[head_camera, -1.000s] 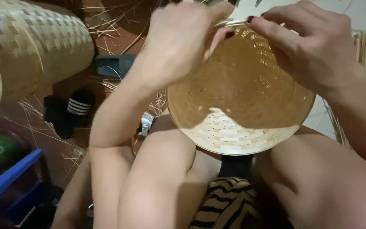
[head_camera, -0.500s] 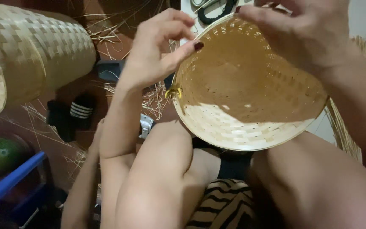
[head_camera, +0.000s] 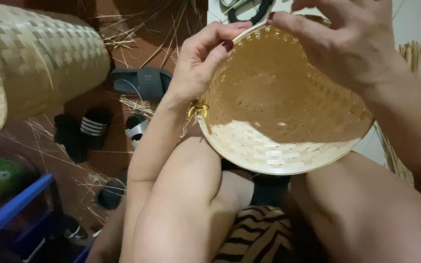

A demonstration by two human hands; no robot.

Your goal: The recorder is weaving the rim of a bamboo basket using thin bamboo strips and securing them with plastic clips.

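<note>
A round woven bamboo basket (head_camera: 278, 122) rests tilted on my knees, its open side facing me. My left hand (head_camera: 203, 61) pinches the basket's left rim between thumb and fingers. My right hand (head_camera: 347, 39) grips the upper right rim, fingers curled over the edge. A small yellow tie (head_camera: 198, 109) sticks out at the rim's left side, just below my left wrist.
A large woven bamboo cylinder (head_camera: 30, 58) lies on its side at the upper left. Dark slippers (head_camera: 140, 80) and loose bamboo strips (head_camera: 132, 29) litter the brown floor. A blue crate (head_camera: 10, 214) stands at the lower left, scissors (head_camera: 249, 9) at the top, a bundle of strips (head_camera: 410, 53) at the right.
The basket has been turned and tipped up more toward me. My left hand slid down along the left rim and my right hand shifted to the upper right rim.
</note>
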